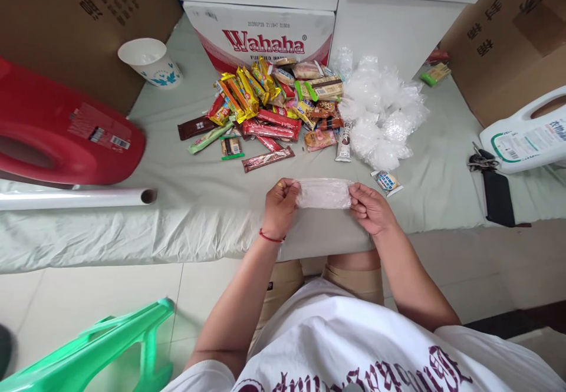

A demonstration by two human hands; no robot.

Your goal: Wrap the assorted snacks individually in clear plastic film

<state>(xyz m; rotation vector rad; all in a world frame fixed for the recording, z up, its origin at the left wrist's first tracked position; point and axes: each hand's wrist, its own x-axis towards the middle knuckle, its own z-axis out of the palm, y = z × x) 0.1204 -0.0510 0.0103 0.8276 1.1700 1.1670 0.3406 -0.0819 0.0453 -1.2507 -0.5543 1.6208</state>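
Note:
A clear plastic wrap piece (pixel 325 194), folded into a flat strip, is stretched level between my two hands just above the front of the table. My left hand (pixel 282 206) pinches its left end, and my right hand (pixel 370 206) pinches the right end. Beyond it lies a heap of wrapped snack bars (pixel 272 124) in red, yellow, brown and green packets. To the right of that heap is a pile of crumpled clear plastic (pixel 380 115). One small white-and-blue packet (pixel 387 183) lies apart, close to my right hand.
A Wahaha carton (pixel 265 32) stands behind the snacks. On the left are a paper cup (pixel 150 65), a red jug (pixel 66 127) and a white roll (pixel 79 197). A white bottle (pixel 526 132) and keys with a black pouch (pixel 499 197) lie right. A green stool (pixel 110 345) stands below.

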